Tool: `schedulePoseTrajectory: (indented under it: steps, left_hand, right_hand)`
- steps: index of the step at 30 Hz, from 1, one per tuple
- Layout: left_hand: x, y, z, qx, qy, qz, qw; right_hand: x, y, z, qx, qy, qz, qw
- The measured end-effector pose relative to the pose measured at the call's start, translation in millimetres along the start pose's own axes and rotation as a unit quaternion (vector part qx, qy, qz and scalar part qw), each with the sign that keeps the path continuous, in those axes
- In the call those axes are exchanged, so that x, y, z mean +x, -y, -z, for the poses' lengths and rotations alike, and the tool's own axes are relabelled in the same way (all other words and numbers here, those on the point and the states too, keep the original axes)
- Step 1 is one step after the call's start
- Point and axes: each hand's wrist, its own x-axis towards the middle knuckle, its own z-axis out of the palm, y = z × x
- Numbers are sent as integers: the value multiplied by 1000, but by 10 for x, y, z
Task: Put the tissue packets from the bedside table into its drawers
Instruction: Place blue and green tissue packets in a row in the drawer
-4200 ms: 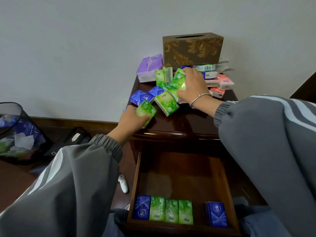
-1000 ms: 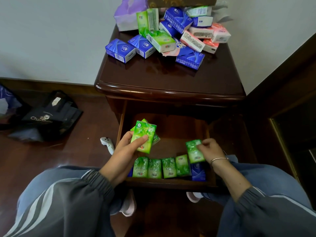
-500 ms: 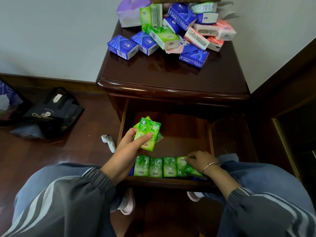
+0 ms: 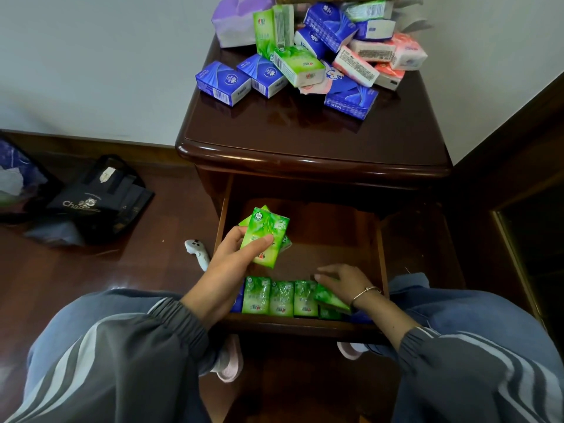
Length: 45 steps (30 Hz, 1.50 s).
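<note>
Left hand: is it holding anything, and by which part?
Left hand pinches green packets at their lower left edge, thumb across the front.

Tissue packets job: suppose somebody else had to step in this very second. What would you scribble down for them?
Left hand: grips a small stack of green packets over the open drawer.
Right hand: fingers laid on a tilted green packet at the right end of the front row.
Done: that row of green packets stands along the drawer's front.
Left: seat the tilted one, add the held stack, then fetch the pile of blue, green and pink packets at the back of the tabletop.
</note>
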Motion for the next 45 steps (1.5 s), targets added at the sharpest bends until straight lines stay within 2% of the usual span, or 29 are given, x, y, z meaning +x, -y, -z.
schedulePoseTrajectory:
  steps: [4, 10, 12, 14, 16, 18, 20, 24, 27, 34, 37, 39, 45]
  left_hand:
    - [36, 25, 36, 13, -16, 4, 1000]
    - [91, 57, 47, 24, -34, 22, 999]
    - [100, 52, 37, 23, -35, 24, 999]
    - [107, 46, 39, 24, -37, 25, 999]
    - [111, 43, 47, 27, -38, 27, 999]
    - [110, 38, 51, 28, -40, 28, 998]
    - [113, 28, 50, 29, -46, 27, 998]
    - [138, 10, 98, 39, -87, 27, 995]
    - [154, -26, 166, 27, -117, 20, 993]
    - [172, -13, 178, 27, -127, 27, 991]
    - [181, -9, 183, 21, -125, 32, 991]
    - [176, -2, 184, 21, -118, 36, 992]
    - [176, 9, 133, 62, -89, 42, 993]
  right_hand:
    - [69, -33, -154, -23, 61, -5, 998]
    - [104, -44, -173, -38, 78, 19, 996]
    - [111, -53, -133, 12, 54, 3, 998]
    - [124, -53, -15, 95, -18, -38, 995]
    - [120, -63, 144, 183, -108, -79, 974]
    - [84, -67, 273, 254, -158, -107, 948]
    - [33, -43, 315, 312, -150, -126, 930]
    - [-16, 136, 150, 391, -59, -140, 908]
    - [37, 290, -127, 321, -28, -104, 941]
    - [228, 485, -633, 211, -34, -92, 973]
    - [228, 496, -648, 85, -64, -49, 993]
    - [204, 476, -656, -9, -64, -21, 998]
    - [203, 363, -642, -151, -18, 36, 988]
